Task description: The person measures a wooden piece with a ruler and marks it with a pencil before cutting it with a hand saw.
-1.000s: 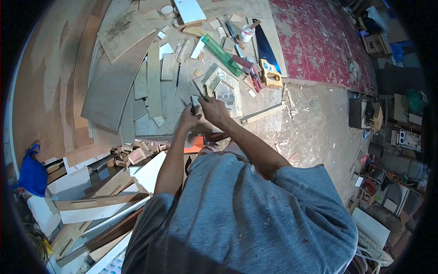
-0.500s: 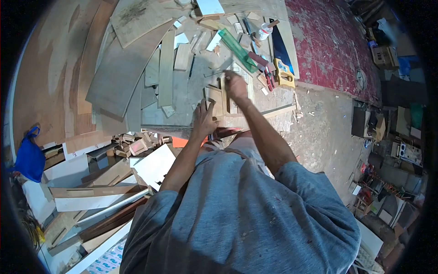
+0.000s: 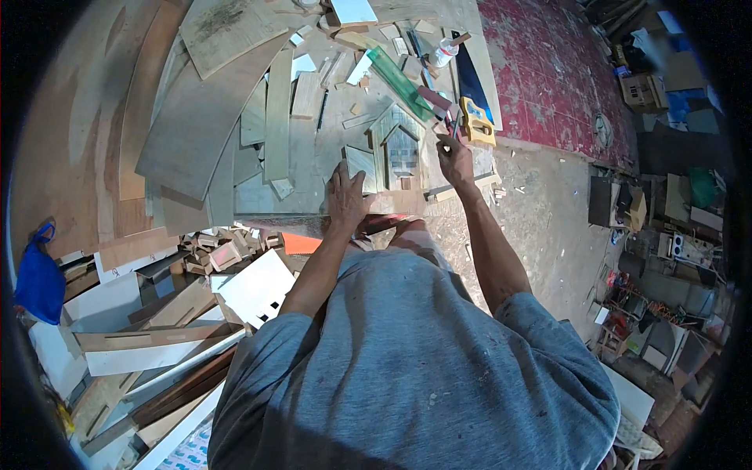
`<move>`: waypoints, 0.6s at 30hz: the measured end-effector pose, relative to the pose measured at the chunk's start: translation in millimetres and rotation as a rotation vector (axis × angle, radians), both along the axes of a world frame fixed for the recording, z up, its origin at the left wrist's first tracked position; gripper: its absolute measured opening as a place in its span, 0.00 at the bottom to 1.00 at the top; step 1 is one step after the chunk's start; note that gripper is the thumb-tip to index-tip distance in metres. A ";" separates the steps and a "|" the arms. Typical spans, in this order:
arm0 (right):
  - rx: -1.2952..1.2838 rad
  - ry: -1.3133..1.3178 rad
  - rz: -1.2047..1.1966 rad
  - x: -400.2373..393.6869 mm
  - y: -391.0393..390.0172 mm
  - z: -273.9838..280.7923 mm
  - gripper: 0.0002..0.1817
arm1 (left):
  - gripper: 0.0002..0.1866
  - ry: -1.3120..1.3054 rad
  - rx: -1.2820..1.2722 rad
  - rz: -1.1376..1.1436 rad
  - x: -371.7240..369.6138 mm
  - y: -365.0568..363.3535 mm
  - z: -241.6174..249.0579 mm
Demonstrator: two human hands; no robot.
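Two hands out over the bench (image 3: 235,133), head view only. Left hand (image 3: 345,196) flat, fingers spread, pressing on a small wood panel (image 3: 362,162) at the near edge, just beside the little wooden house (image 3: 399,145). Right hand (image 3: 454,154) closed around red-handled pliers (image 3: 453,125), right of the house, near the yellow-handled saw (image 3: 474,102). Green level (image 3: 399,78) lies further back among offcuts.

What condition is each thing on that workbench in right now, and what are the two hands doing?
Left hand: flat on a small wood panel.
Right hand: fingers closed on red-handled pliers.
Small wooden house: lying flat.
Handsaw: lying flat, untouched.
Green level: lying flat.
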State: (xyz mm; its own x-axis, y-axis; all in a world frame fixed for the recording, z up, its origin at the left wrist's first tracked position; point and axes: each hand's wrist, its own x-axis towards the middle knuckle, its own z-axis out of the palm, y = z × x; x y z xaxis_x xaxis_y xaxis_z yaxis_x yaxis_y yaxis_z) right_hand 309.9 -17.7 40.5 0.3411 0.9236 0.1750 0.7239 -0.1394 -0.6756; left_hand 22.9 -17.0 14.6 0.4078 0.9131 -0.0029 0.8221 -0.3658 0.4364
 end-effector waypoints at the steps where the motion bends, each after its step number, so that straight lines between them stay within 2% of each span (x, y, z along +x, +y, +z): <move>1: -0.142 0.023 -0.048 -0.9 -8.1 8.4 0.12 | 0.36 -0.004 0.001 -0.005 0.9 0.6 0.2; 4: -0.113 0.048 -0.027 1.4 -31.0 1.2 0.13 | 0.35 0.025 0.002 -0.013 3.1 2.4 -0.2; 8: -0.259 0.079 -0.094 6.0 -55.4 -2.5 0.14 | 0.36 0.026 -0.005 -0.004 3.2 2.2 -5.7; 9: -0.111 0.066 -0.063 12.7 -62.0 -20.5 0.14 | 0.37 0.022 -0.009 0.006 3.6 1.9 -7.4; 10: -0.115 0.063 -0.076 15.5 -68.2 -17.7 0.14 | 0.37 0.018 -0.014 -0.007 3.6 1.6 -8.8; 16: -0.234 0.150 -0.288 41.4 -107.9 -4.5 0.16 | 0.40 -0.001 -0.022 -0.011 3.2 3.3 -14.8; 18: -0.197 0.082 -0.299 57.2 -125.8 -19.2 0.17 | 0.39 -0.007 -0.025 -0.014 4.1 3.2 -11.7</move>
State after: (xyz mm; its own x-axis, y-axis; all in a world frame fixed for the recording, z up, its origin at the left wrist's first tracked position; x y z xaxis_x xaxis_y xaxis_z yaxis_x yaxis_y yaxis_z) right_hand 367.1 -143.4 21.3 0.6064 0.7944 -0.0353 0.5763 -0.4696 -0.6689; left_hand 26.9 -13.7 2.9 0.4209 0.9068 -0.0230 0.8138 -0.3663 0.4512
